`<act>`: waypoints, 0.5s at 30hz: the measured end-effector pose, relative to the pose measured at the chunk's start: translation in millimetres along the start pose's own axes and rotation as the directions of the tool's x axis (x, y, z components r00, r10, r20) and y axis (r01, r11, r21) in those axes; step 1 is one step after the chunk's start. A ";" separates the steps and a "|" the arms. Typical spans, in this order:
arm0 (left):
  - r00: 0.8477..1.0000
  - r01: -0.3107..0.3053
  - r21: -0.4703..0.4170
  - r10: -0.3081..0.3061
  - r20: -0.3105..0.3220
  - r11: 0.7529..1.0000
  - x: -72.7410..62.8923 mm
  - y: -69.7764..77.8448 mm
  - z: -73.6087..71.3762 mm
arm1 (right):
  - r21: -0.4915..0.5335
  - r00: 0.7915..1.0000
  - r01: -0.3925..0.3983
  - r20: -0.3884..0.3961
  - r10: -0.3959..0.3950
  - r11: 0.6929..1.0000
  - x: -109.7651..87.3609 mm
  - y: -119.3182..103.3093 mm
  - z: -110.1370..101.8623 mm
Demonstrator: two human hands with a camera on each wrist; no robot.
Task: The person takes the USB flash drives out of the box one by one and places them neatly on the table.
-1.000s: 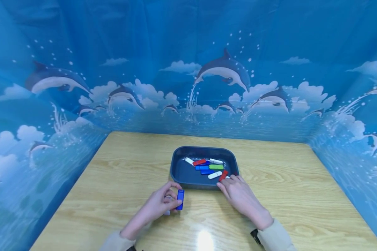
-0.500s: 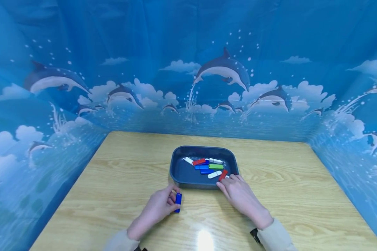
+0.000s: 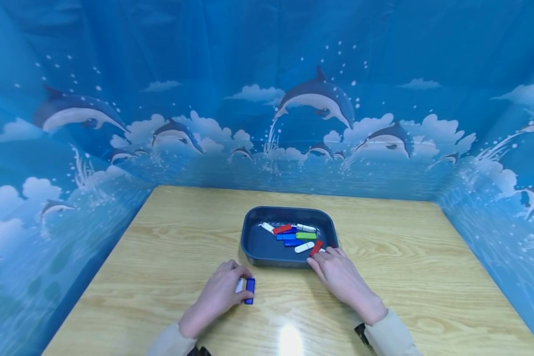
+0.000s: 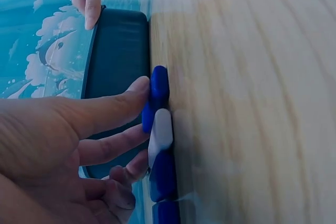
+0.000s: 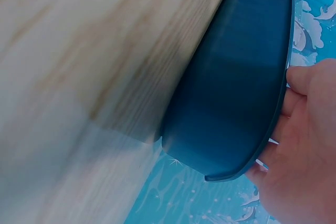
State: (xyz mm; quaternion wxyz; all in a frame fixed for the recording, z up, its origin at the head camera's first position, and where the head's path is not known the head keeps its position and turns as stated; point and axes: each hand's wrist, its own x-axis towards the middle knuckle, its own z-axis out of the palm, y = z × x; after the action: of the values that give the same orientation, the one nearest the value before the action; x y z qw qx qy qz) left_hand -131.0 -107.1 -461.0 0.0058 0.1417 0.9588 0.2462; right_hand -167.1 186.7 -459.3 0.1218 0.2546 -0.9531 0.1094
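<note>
My left hand [image 3: 218, 291] pinches a blue USB stick [image 3: 250, 291] between thumb and fingers, low over the wooden table in front of the tray. A white USB stick [image 3: 239, 286] lies just left of it, partly covered by the hand. Seen from the left wrist, the held blue stick [image 4: 159, 87] heads a row with the white stick [image 4: 161, 129] and more blue sticks [image 4: 164, 178] behind it. My right hand [image 3: 343, 279] grips the near right corner of a dark rectangular tray [image 3: 271, 263], fingertips hooked over its rim [image 5: 281, 103].
Inside the tray lie several USB sticks: a green one [image 3: 306, 236], red ones [image 3: 282, 229], white ones [image 3: 304, 247] and blue ones [image 3: 286, 237]. A blue dolphin-print curtain [image 3: 267, 168] borders the table [image 3: 405, 257] at the back and sides.
My left hand has lowered the blue USB stick toward the table and slightly left, beside the white one. The right hand and the tray have stayed in place.
</note>
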 end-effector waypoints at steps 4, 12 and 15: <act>1.000 0.000 0.001 0.000 0.003 1.000 -0.2 -2.4 -1.3 | 0.003 1.000 -0.008 0.004 0.008 1.000 -0.2 -0.1 -0.1; 0.994 -0.001 -0.061 -0.006 -0.109 0.998 2.4 -5.3 -7.1 | 0.000 1.000 -0.002 0.005 0.002 1.000 0.0 -0.2 -1.3; 0.984 -0.021 -0.113 0.001 -0.177 0.993 6.4 -5.7 -10.8 | 0.004 1.000 -0.003 0.009 0.003 1.000 0.1 -0.8 -1.3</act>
State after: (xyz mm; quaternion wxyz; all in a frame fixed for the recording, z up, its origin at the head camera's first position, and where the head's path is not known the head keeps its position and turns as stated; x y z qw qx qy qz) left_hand -139.4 -115.2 -453.8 -0.0723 0.1240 0.9391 0.3123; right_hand -166.5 186.3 -457.9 0.1168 0.2539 -0.9538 0.1103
